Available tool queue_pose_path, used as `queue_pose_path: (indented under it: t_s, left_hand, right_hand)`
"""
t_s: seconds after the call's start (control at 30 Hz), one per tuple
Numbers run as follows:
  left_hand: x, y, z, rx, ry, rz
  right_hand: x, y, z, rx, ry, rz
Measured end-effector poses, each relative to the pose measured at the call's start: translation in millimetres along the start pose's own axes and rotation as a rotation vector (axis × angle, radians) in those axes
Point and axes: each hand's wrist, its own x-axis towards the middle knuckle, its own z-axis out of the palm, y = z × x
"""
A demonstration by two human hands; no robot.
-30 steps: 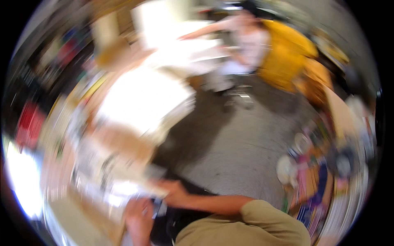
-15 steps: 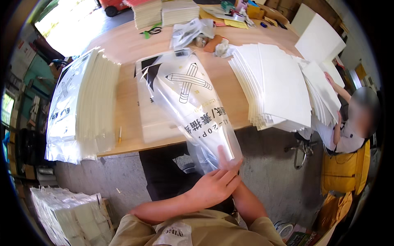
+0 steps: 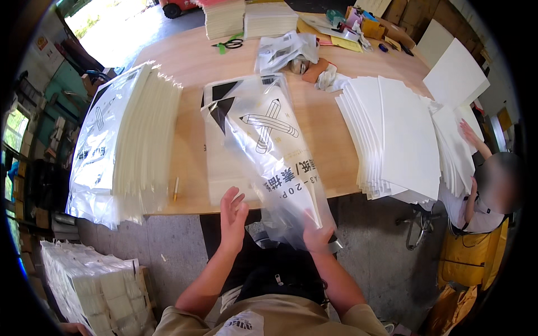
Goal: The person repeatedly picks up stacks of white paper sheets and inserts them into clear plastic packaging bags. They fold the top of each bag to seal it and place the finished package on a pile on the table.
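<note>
A clear printed plastic bag [image 3: 283, 154] with a crossed-pencils drawing lies aslant over the table's front edge, and white paper shows inside its near end. My right hand [image 3: 318, 236] is closed on that near end, partly seen through the film. To the left of the bag, my left hand [image 3: 232, 218] is raised with its fingers apart and holds nothing. Under the bag's far part lies another flat printed bag [image 3: 218, 162]. A tall stack of filled bags [image 3: 131, 140] stands at the left, and fanned white paper sheets [image 3: 386, 134] lie at the right.
Green-handled scissors [image 3: 230, 43], paper stacks [image 3: 271, 21] and a crumpled plastic bag [image 3: 286, 50] sit toward the back. A thin stick [image 3: 176, 189] lies near the front edge. At right, a co-worker's hand [image 3: 469, 134] is by more sheets. A wrapped pile [image 3: 92, 285] stands on the floor.
My left hand has come away from my right hand and moved left, opening. My right hand stays at the bag's near end. The co-worker's upper hand has lifted off the sheets.
</note>
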Motion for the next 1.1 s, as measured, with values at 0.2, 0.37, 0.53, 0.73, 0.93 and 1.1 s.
queue_pose_path:
  t_s: [0.2,0.37,0.53,0.73,0.93,1.1]
  left_hand:
    - [46.3,-31.7,12.2,-0.201,0.008,-0.333]
    - [40.1,-31.5,16.1,-0.322,-0.055,-0.459]
    - [37.1,-34.3,7.0,-0.477,-0.03,-0.45]
    - [26.3,-34.2,-6.6,-0.334,0.049,-0.436]
    - [18.0,-32.2,-14.1,-0.381,0.047,-0.507]
    - [7.6,-37.9,-9.8,-0.269,0.058,-0.47]
  right_hand:
    - [-18.3,36.0,15.7,0.36,-0.013,0.182]
    - [-5.0,11.8,1.2,0.107,-0.146,0.278]
    - [4.5,28.3,-19.6,0.582,-0.208,0.374]
    - [8.5,27.4,-21.8,0.735,-0.126,0.52]
    - [4.8,41.5,-26.7,1.172,-0.252,0.659]
    - [13.1,14.1,-11.1,1.081,-0.235,0.917]
